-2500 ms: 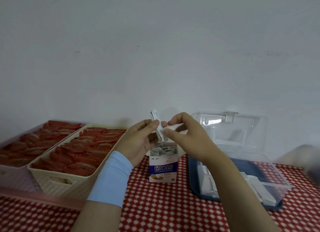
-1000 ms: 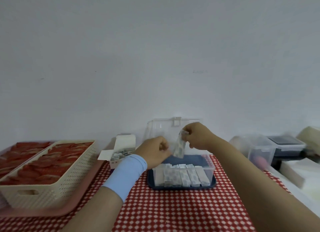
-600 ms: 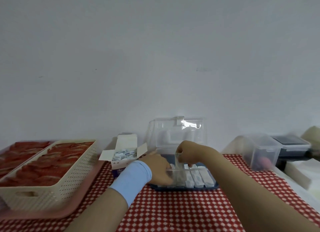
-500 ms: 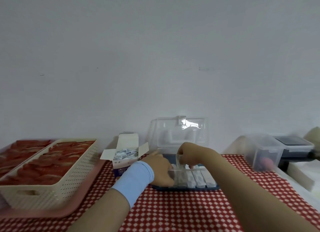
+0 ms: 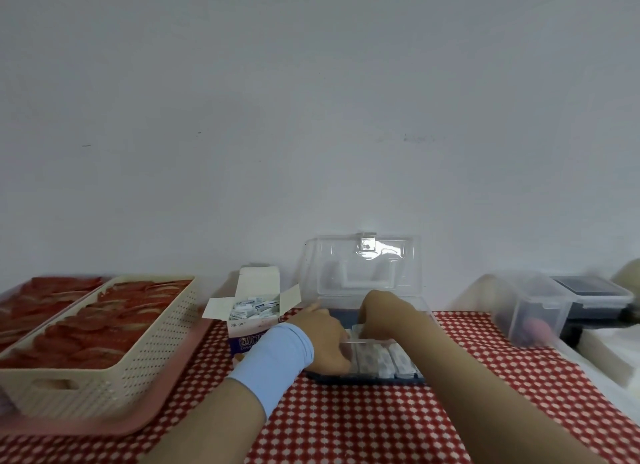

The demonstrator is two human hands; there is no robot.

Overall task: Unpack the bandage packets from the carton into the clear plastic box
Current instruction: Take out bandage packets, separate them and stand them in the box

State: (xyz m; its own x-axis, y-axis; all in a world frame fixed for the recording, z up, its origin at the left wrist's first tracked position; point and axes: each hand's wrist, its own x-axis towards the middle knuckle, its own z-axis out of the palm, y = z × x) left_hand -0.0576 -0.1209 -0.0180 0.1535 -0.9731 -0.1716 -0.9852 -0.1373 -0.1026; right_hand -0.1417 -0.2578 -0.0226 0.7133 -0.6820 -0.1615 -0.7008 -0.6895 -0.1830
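The white and blue carton (image 5: 254, 337) stands open on the checked cloth, with several small bandage packets (image 5: 256, 307) showing inside. Right of it sits the clear plastic box (image 5: 408, 372) on a dark blue base, its lid (image 5: 363, 266) upright against the wall. A row of white packets (image 5: 384, 358) lies inside. My right hand (image 5: 381, 309) reaches down into the box and pinches a packet (image 5: 356, 330) at its fingertips. My left hand (image 5: 325, 339), in a light blue sleeve, rests at the box's left end, with its fingertips against the packets there.
A cream perforated basket (image 5: 138, 366) of red packets sits on a pink tray (image 5: 104, 425) at the left, with a second one behind it. At the right stand a small clear container (image 5: 530, 311), a dark-lidded box (image 5: 588, 290) and white stacked material (image 5: 609, 353).
My right hand carried a packet from above the carton to the clear box and lowered it inside. My left hand followed and settled at the box's left end. The view swung right.
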